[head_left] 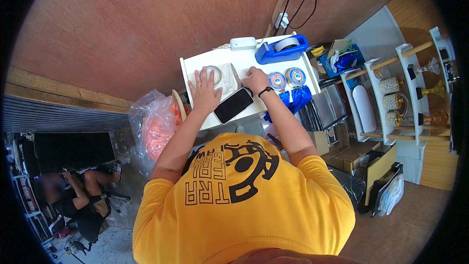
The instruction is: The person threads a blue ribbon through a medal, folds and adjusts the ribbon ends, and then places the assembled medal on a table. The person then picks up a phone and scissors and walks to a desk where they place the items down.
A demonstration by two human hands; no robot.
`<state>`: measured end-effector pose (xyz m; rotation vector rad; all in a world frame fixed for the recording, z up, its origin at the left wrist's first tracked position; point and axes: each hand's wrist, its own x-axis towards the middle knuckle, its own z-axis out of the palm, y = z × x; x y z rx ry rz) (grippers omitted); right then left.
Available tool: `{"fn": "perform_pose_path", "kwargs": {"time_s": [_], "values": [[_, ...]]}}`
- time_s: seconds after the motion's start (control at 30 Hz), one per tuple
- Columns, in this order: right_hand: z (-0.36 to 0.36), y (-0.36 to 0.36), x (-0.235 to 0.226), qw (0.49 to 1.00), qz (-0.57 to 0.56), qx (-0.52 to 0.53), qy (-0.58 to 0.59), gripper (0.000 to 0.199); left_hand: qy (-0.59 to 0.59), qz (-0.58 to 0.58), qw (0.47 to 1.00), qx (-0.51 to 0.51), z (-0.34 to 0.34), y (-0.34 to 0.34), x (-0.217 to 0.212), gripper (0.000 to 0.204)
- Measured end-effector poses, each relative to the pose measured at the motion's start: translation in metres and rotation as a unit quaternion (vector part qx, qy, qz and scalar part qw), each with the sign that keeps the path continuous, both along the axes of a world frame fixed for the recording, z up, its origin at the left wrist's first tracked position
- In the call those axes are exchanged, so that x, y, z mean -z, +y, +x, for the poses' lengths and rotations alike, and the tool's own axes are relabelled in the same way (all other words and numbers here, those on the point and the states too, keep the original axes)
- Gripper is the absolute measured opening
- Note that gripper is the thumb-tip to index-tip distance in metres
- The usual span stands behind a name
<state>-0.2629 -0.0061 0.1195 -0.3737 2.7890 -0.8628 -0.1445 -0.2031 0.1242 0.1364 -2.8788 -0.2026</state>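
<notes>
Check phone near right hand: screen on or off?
Looks off: the phone lies face up near the right hand, its screen plain black, nothing lit.

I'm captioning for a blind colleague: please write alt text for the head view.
The left hand spreads partly over a pale round object on a small white tabletop, while the right hand curls beside a black rectangular phone. Nearby are a blue plastic tape dispenser and two round gold-rimmed medals with blue ribbons.

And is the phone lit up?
No, the phone on the white table looks all black, with nothing glowing on it.
</notes>
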Motion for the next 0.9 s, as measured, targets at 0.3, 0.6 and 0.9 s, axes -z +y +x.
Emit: {"fn": "perform_pose_path", "kwargs": {"time_s": [0.3,0.6,0.9], "values": [[0.04,0.022,-0.015,0.992,0.089,-0.035,-0.084,0.036,-0.049,0.223,0.973,0.02,0.054,0.055,-0.018,0.048],[0.07,0.027,-0.007,0.989,0.073,-0.015,-0.124,0.045,-0.001,0.186,0.982,0.023,0.05,0.054,0.013,0.017],[0.052,0.026,0.014,0.999,-0.021,0.023,0.039,0.022,-0.081,0.108,0.985,-0.106,0.05,-0.002,-0.007,0.019]]}}
